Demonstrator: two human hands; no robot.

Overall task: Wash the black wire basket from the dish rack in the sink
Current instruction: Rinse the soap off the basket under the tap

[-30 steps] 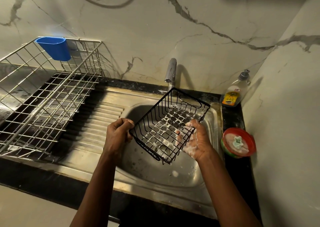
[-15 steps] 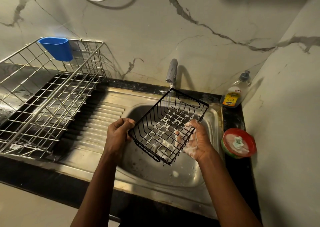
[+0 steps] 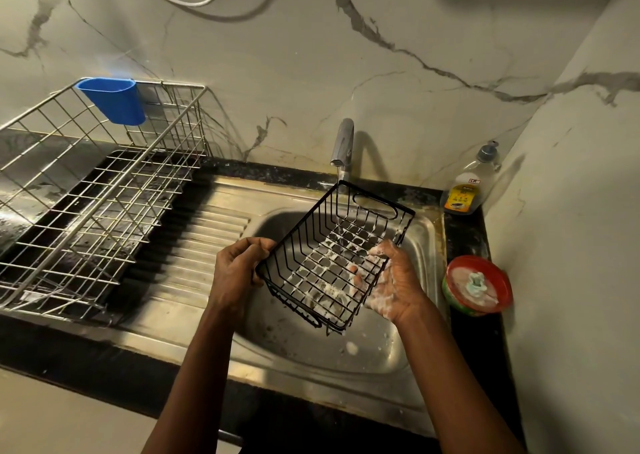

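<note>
Over the sink [image 3: 420, 346] at centre frame, the black wire basket [image 3: 332, 259] is soaped and just meeting the water.

Both hands hold it tilted above the bowl: the left hand [image 3: 235, 270] grips its near-left corner, and the sudsy right hand [image 3: 394, 280] cups its right side, fingers against the wires. Foam clings to the mesh, and a thin stream from the tap [image 3: 343, 145] falls into the far end. Scrubbing looks largely done; rinsing seems barely begun. At left of frame, the dish rack [image 3: 100, 190] no longer holds the basket.
</note>
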